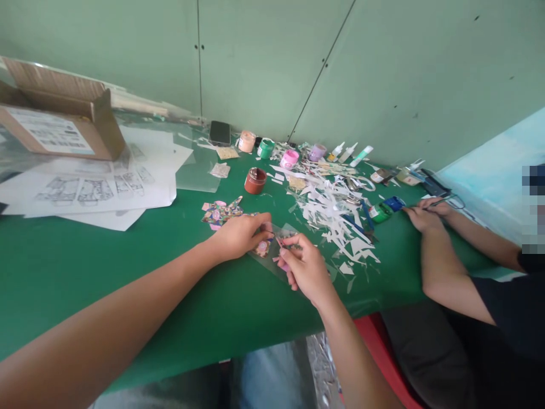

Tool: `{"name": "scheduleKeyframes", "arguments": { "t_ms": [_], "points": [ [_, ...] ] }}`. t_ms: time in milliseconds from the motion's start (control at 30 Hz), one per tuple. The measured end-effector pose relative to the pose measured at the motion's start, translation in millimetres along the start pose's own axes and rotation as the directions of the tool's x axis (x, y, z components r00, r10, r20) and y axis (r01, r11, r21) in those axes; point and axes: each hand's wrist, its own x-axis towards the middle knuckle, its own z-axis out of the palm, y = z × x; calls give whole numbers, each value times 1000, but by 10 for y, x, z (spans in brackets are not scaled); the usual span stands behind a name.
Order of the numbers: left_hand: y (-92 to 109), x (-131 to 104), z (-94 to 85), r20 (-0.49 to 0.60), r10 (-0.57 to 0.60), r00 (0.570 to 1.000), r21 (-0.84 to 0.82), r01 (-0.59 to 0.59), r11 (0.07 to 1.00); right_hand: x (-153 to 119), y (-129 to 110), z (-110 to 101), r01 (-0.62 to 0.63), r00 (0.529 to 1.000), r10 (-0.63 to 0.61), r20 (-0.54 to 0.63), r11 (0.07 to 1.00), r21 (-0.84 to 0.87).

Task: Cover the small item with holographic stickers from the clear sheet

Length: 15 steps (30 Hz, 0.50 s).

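My left hand (240, 236) rests on the green table, thumb and forefinger pinched together; whatever is between them is too small to make out. Under its fingertips lies a colourful patterned piece (263, 248) on a clear plastic sheet (272, 262). Just to the right, my right hand (304, 264) is closed on a slim pinkish tool (279, 241), its tip close to my left fingertips. The tool's exact kind is hidden by the fingers. More flower-patterned cut pieces (219, 214) lie beyond my left hand, partly covered by it.
White paper scraps (327, 210) spread across the right middle. An open brown paint jar (255, 180) stands ahead, with pink (289, 159) and green (266, 149) jars behind. A cardboard box (63, 122) and printed sheets (97, 187) lie left. Another person's hands (426, 215) work at right.
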Motion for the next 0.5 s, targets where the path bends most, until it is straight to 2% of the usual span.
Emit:
{"name": "scheduleKeyframes", "arguments": {
  "t_ms": [133,300,500],
  "points": [
    [6,3,4,-4,-14,1000,67,15,998,-15,-8,-7,25,999,-23,39,999,-47],
    [6,0,3,0,-17,1000,95,17,995,-36,-17,-5,54,998,-51,25,980,-191],
    [14,-7,11,-3,0,1000,105,0,994,-46,-15,-34,28,997,-11,79,974,-224]
  ]
}}
